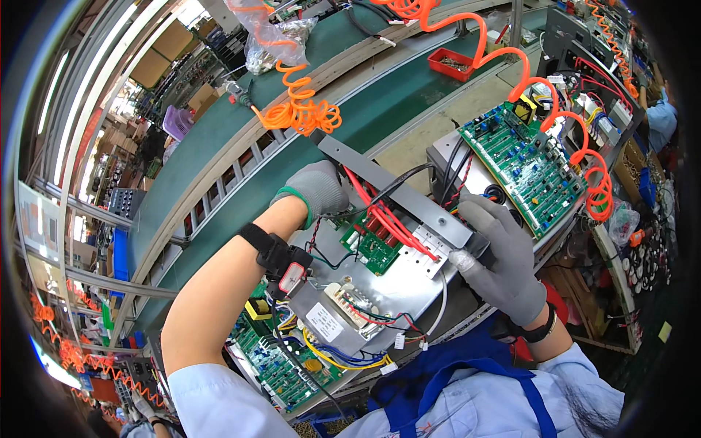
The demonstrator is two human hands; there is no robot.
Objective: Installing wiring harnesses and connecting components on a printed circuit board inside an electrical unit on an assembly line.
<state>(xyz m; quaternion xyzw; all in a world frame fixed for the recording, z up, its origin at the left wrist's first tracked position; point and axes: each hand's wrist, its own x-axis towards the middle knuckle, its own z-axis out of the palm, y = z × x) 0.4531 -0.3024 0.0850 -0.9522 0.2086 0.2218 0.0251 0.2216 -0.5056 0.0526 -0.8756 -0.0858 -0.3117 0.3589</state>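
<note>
A long grey metal panel (398, 191) with holes slants across a metal chassis (380, 285). My left hand (314, 191), in a grey glove with a green cuff, is closed at the panel's far left end; its fingertips are partly hidden. At the near right end, my right hand (504, 263), also gloved, has the panel's corner between thumb and fingers. Thick red wires (380, 212) and a black cable run under and past the panel. Inside the chassis sit a small green circuit board (376, 252) and a transformer (350, 303) with coloured leads.
Larger green circuit boards lie on both sides, one at the right (526, 164) and one at the lower left (285, 365). Behind runs a green conveyor belt (387, 109). Orange coiled hoses (299, 113) hang overhead. A red tray (450, 64) of small parts stands at the back.
</note>
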